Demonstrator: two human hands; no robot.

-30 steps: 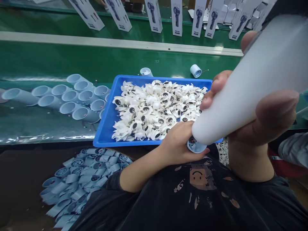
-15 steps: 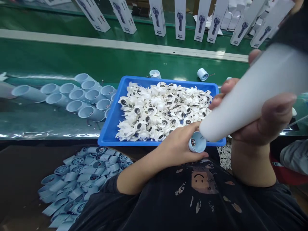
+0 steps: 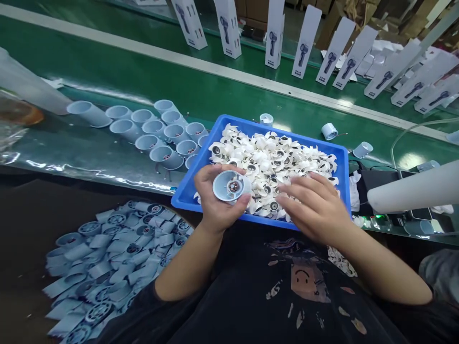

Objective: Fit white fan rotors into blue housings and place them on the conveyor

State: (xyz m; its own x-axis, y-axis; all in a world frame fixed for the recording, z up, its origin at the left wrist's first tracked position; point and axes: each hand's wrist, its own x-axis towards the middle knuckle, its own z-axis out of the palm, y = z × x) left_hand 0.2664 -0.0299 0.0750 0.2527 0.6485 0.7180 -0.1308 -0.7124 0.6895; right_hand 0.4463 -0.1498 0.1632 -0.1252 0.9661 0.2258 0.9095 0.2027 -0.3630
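Observation:
Wrapped in my left hand [image 3: 218,203] is a light-blue cylindrical fan housing [image 3: 226,185], its mouth tilted up so that a small motor core shows inside. That hand is over the near left part of a blue tray [image 3: 195,193]. White fan impellers [image 3: 263,153] with dark round hubs are heaped in the tray. My right hand [image 3: 313,203] reaches over the tray's near right side with its fingers stretched and spread. Its fingertips are at the impellers; whether they touch one I cannot tell.
Several blue housings [image 3: 154,126] stand on the green bench [image 3: 143,76] at left. A large pile of housings [image 3: 118,258] lies lower left. White printed boxes [image 3: 303,43] line the far side. A white tube [image 3: 416,186] is at right.
My right hand has let go of the large white tube, which is now at the right, and has moved over the tray. My left hand has shifted left with the housing.

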